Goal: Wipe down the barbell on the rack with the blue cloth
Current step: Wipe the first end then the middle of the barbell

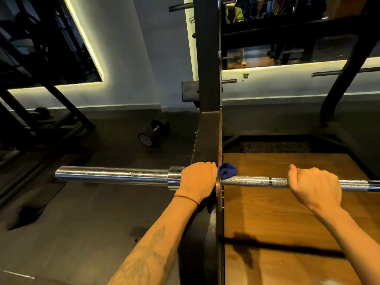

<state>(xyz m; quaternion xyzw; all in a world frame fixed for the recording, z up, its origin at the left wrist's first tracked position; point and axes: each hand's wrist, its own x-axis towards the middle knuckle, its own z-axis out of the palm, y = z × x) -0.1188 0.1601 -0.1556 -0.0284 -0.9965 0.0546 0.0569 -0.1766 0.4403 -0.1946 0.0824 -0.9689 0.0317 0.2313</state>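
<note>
Here the barbell [115,175] is lying level across the black rack upright [207,79], its smooth sleeve pointing left and its knurled shaft running off the right edge of the view; no brand or writing is showing readably on it, and the round face of the dumbbell [147,138] lying on the dark floor [82,212] behind is too blurred to read. The left hand [196,181] is gripping the bar just inside the collar, fingers curled over the blue cloth [227,170], which is bunching out beside the upright and touching the shaft; how much cloth is lying under the palm is hidden. The right hand [314,187] is wrapping the bare knurled shaft further right, fingers curled round it, thumb sticking up. A wooden platform [287,219] is lying below; a mirror [287,27] above is showing dim, unclear gym shapes.
</note>
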